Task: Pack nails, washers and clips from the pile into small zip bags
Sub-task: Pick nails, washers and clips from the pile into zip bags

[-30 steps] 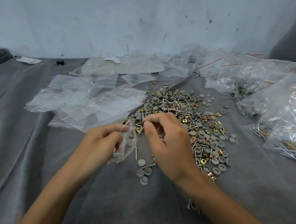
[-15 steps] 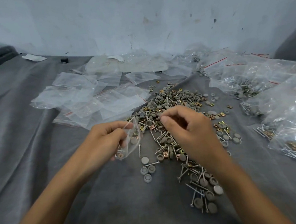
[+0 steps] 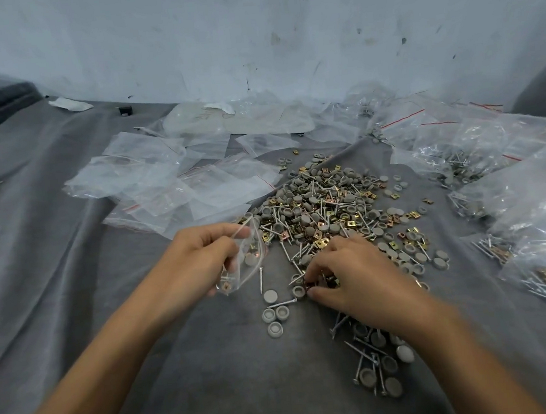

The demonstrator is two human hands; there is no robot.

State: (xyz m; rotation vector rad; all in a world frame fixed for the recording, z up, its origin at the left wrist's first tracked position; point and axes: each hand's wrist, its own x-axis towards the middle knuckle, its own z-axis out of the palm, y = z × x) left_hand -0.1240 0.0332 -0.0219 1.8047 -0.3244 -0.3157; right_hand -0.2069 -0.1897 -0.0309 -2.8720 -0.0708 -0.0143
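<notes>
Mid-fill, our left hand [image 3: 197,264] pinches the small zip bag [image 3: 251,259] by its mouth at eight o'clock of the pile [image 3: 325,208], while our right hand [image 3: 355,275] curls its grip onto pieces at six o'clock, clamped or not we cannot tell; next we must carry one into the bag.

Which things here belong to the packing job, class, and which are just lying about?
Job: pile of hardware; small zip bag, held by left hand; right hand working at the pile; empty zip bags; filled bags.
Lying about: white paper scrap; small black object at the back.
</notes>
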